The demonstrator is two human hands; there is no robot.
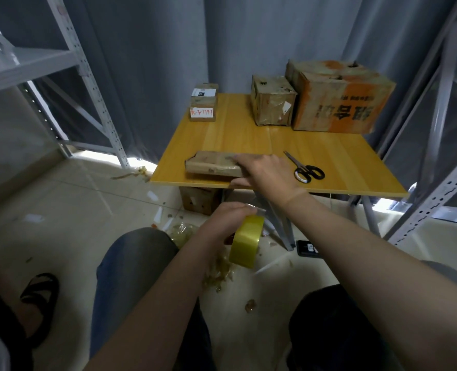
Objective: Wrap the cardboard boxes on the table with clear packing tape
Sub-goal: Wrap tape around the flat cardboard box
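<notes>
Left grip [226, 218] holds the tape roll [246, 242]; right grip [267, 172] presses flat on the right end of the stiff, probably light box [211, 163].

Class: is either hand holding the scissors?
No, the scissors lie on the table; the right hand rests on the flat cardboard box, the left hand grips the tape roll.
</notes>
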